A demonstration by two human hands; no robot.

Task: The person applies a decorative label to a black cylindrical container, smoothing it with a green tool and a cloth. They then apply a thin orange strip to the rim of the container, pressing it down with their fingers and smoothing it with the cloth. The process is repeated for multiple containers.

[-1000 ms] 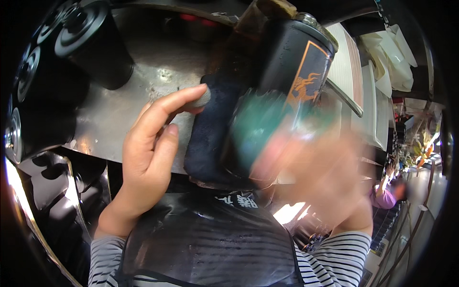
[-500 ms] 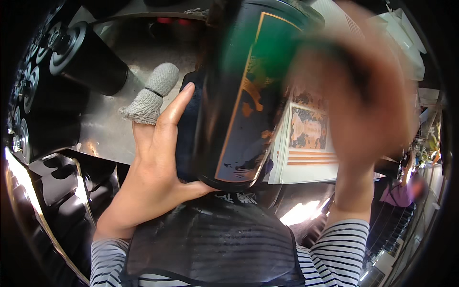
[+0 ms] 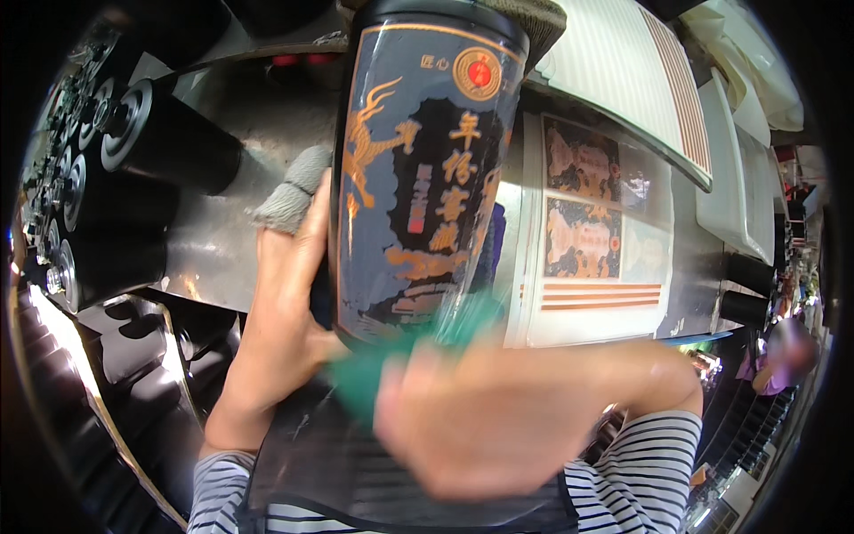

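A black jar [image 3: 378,267] with a dark blue label printed with orange figures lies tilted in front of me, its far end on a brown padded rest [image 3: 547,27]. My left hand [image 3: 285,311] is wrapped around its left side and near end, most fingers hidden behind it. One left finger wears a grey knitted cover [image 3: 298,191]. My right hand [image 3: 507,409], smeared by motion, is closed on a flat green piece [image 3: 356,383] at the label's lower edge. That piece looks like a scraper, but blur hides its exact shape.
Several black jars [image 3: 173,133] stand at the left on a metal tabletop [image 3: 209,236]. Printed label sheets [image 3: 605,311] lie right of the jar, below a white striped board [image 3: 614,80]. Beyond is a white tray [image 3: 747,196]. Another person [image 3: 783,365] is at the far right.
My right hand has swept from the jar's upper right down to its near end, taking the green piece along. The jar's label now faces me more fully. The left hand keeps its hold.
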